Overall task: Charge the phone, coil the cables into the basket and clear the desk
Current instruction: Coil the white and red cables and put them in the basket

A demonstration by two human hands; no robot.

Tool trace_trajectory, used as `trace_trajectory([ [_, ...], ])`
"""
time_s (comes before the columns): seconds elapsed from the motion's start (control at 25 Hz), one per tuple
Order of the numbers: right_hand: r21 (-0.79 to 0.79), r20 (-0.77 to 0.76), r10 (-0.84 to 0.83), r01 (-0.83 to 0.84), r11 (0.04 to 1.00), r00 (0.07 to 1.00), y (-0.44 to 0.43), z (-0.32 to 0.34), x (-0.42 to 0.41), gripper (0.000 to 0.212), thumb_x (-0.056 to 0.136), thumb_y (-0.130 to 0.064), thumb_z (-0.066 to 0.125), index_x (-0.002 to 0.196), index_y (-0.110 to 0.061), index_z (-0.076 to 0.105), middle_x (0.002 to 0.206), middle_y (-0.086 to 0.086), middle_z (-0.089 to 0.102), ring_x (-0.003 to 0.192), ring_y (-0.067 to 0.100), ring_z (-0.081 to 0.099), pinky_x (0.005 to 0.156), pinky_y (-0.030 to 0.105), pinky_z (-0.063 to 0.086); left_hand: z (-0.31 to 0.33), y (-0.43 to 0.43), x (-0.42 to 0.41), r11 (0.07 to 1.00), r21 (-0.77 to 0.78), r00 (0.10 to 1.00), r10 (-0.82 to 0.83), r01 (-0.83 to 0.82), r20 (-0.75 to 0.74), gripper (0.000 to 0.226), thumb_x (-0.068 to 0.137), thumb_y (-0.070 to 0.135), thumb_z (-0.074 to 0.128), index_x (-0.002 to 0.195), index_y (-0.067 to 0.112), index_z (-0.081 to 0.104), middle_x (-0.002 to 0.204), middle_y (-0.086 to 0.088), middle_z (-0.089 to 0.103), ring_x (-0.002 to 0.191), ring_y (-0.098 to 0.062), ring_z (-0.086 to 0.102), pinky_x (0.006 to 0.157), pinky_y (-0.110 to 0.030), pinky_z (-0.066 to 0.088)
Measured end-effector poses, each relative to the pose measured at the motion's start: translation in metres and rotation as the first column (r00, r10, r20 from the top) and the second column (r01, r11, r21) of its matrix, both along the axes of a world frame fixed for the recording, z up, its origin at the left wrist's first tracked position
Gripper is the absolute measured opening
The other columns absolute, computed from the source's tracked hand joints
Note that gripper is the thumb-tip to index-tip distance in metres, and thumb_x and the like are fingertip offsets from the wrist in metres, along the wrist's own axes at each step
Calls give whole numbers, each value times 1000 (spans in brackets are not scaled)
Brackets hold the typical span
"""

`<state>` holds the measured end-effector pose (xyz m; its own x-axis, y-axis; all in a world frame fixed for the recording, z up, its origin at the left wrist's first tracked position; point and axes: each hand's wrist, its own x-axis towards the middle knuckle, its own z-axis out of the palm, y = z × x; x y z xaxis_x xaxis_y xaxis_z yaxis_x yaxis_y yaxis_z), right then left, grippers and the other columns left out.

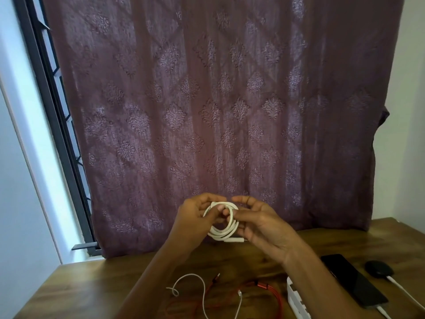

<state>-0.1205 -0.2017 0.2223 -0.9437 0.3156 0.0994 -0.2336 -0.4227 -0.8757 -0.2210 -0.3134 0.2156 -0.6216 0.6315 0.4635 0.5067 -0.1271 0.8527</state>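
Observation:
Both hands are raised above the wooden desk (87, 286). My left hand (193, 219) and my right hand (259, 224) together grip a thick white cable (226, 229) wound into a small round coil, its plug end sticking out at the bottom. On the desk below lie a thin white cable (202, 293) and a red braided cable (259, 287), loosely spread. At the right a black phone (354, 282) lies flat with a white charging cable (383, 311) plugged into its near end.
A white slotted basket (296, 300) shows partly behind my right forearm. A black round object (378, 269) sits right of the phone with a white lead (404, 293) running from it. A mauve patterned curtain (218, 111) hangs behind the desk; a barred window (50, 88) stands at left.

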Motion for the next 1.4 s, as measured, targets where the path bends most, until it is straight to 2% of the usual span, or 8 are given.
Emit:
trace_trajectory([
  [0.16, 563, -112, -403, 392, 728, 908, 1, -4, 0, 24, 69, -12, 78, 80, -16, 57, 76, 1, 60, 67, 12, 58, 66, 23, 49, 1, 4, 6, 980, 112, 983, 156, -167, 99, 12, 82, 1, 62, 83, 11, 69, 57, 10, 71, 57, -7, 69, 53, -13, 51],
  [0.28, 666, -297, -453, 522, 533, 841, -2, -14, -3, 19, 78, -10, 71, 73, -27, 63, 85, -1, 56, 73, 16, 59, 73, 33, 56, 1, 5, 7, 943, 158, 953, 276, -294, 125, 8, 80, 6, 67, 83, 12, 71, 54, 11, 69, 57, -7, 69, 52, -13, 52],
  [0.36, 620, -269, -406, 480, 621, 873, -8, -18, -6, 19, 84, -7, 62, 78, -24, 68, 89, 0, 56, 82, 21, 61, 79, 44, 55, 3, 5, 9, 927, 168, 940, 317, -335, 125, 7, 78, 8, 69, 83, 13, 71, 54, 12, 68, 56, -5, 69, 53, -14, 53],
  [0.48, 505, -157, -358, 386, 772, 920, -12, -12, -4, 22, 87, -12, 58, 70, -17, 71, 83, 2, 55, 83, 18, 59, 79, 33, 50, 3, 3, 11, 920, 177, 937, 334, -348, 108, 9, 79, 8, 68, 83, 16, 71, 62, 8, 71, 61, -6, 70, 58, -15, 55],
  [0.64, 496, -64, -286, 279, 822, 956, -11, 0, 2, 35, 89, -23, 56, 54, -17, 56, 62, 2, 52, 66, 13, 51, 72, 24, 42, -2, -2, 11, 911, 174, 920, 387, -373, -55, 15, 77, 21, 71, 81, 35, 70, 68, 4, 73, 69, -22, 70, 64, -38, 57],
  [0.76, 502, -21, -291, 262, 824, 956, -6, 5, 1, 39, 91, -23, 53, 53, -14, 51, 48, -4, 51, 49, 5, 49, 67, 22, 41, -4, -5, 13, 908, 173, 900, 407, -380, -157, 22, 77, 21, 71, 80, 42, 66, 67, 22, 70, 68, -12, 68, 66, -33, 56],
  [1.12, 674, -8, -424, 318, 666, 906, 11, -4, 5, 22, 87, -24, 60, 74, -6, 61, 46, -5, 53, 36, 4, 47, 41, 23, 44, -8, -3, 13, 895, 273, 925, 291, -353, 243, 13, 83, 4, 62, 92, 10, 69, 76, 2, 73, 70, -9, 71, 54, -17, 54],
  [1.4, 372, 12, -342, 313, 874, 940, 12, -8, 3, 19, 93, -14, 50, 81, -4, 60, 57, 1, 66, 49, 8, 63, 47, 19, 52, -9, -4, 17, 977, 108, 954, 152, -185, 258, 28, 84, 1, 58, 103, 22, 59, 95, -6, 69, 80, -13, 69, 78, -38, 54],
])
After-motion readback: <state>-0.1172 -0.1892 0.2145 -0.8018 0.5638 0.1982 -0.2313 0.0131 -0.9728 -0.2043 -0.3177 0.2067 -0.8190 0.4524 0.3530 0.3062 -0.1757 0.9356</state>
